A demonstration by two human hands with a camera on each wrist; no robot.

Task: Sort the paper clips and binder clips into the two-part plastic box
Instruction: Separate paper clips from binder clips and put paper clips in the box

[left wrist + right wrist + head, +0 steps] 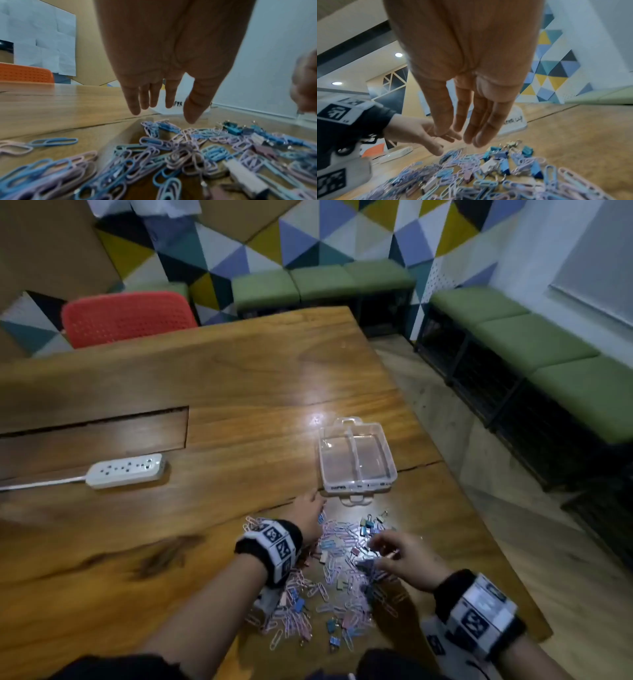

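Observation:
A clear two-part plastic box (356,457) stands with both halves empty on the wooden table (239,378). Just in front of it lies a mixed pile of pastel paper clips (337,573) and small binder clips (368,523). My left hand (311,508) hovers over the pile's far left edge, fingers straight and holding nothing. In the left wrist view the left hand (163,112) hangs above the paper clips (154,155), with the box (171,109) behind it. My right hand (383,546) hovers over the pile's right side. The right wrist view shows that hand (460,135) extended and bare above the binder clips (503,166).
A white power strip (125,470) with its cord lies at the left. A sunken panel (92,436) is set into the tabletop behind it. A red chair (126,316) stands at the far side. The table's right edge (455,484) runs close past the box.

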